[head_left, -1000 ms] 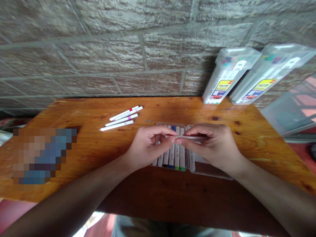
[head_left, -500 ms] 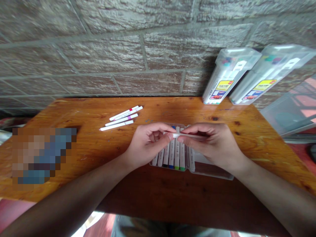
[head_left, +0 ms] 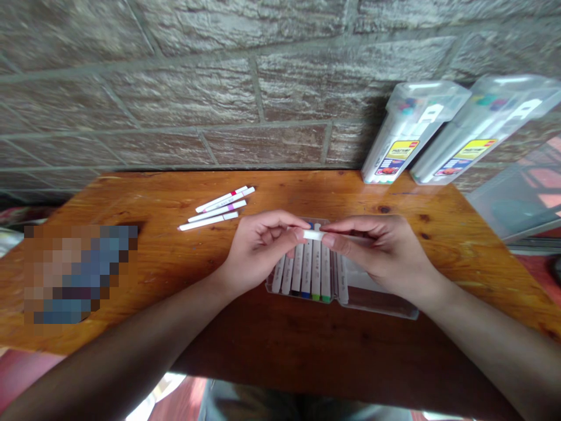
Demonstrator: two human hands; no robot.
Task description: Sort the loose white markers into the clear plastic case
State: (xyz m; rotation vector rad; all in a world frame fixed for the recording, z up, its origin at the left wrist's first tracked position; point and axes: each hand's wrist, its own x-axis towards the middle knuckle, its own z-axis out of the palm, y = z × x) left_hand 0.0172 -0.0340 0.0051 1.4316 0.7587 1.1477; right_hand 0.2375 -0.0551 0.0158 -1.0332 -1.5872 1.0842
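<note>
Between my two hands a white marker (head_left: 312,235) lies level, a little above the pen case. My left hand (head_left: 267,248) pinches its left end between thumb and fingers. The right part of the marker sits in the pinch of my right hand (head_left: 372,245), which covers most of that side. Below is an open clear plastic case (head_left: 377,309) holding a row of white markers (head_left: 304,278) with blue, lime and green ends among them. One more marker (head_left: 342,283) rests by the hinge. My hands hide the upper part of the case.
Several loose white markers (head_left: 210,219) lie on the wooden table (head_left: 153,245) to the left. Two clear marker boxes (head_left: 390,158) stand against the stone wall (head_left: 284,93) at the back right. A blurred-out pixelated item (head_left: 87,275) lies at the left.
My hands have drawn slightly apart along the marker, so more of its white middle shows between the fingertips. The view has shifted slightly. The loose markers have stayed in place.
</note>
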